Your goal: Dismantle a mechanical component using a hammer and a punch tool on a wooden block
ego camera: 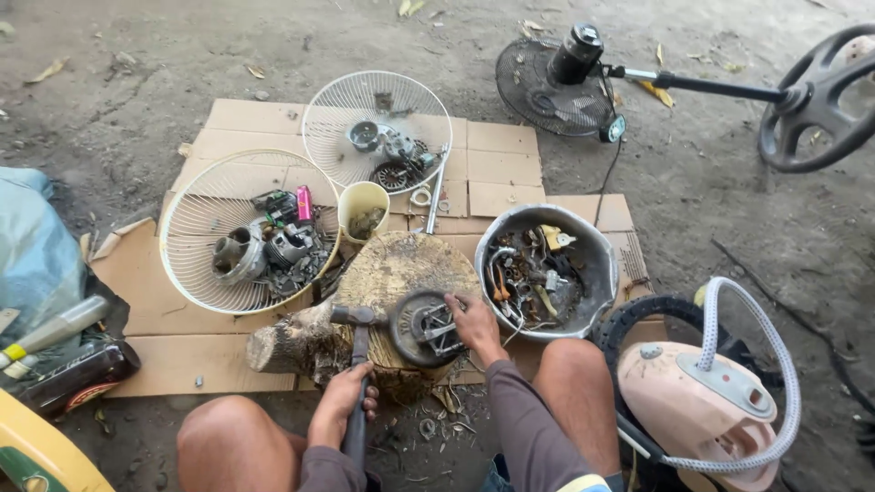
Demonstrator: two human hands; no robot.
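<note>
Motor part (425, 328), round w/ metal bracket, sits on wood stump (392, 273) near its front edge; little bare wood around it. Right hand (474, 323) grips its side, fingers curled on it. Left hand (342, 401) fisted round hammer (357, 364), head resting just left of part. Metal bowl (588, 246) right of stump: scrap wire, bits. Fan guard (205, 228) left: motor pieces. Cup (363, 208) behind stump: small parts.

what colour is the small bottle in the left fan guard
Bright pink bottle, lying in the cream fan guard; head view shows it best.
</note>
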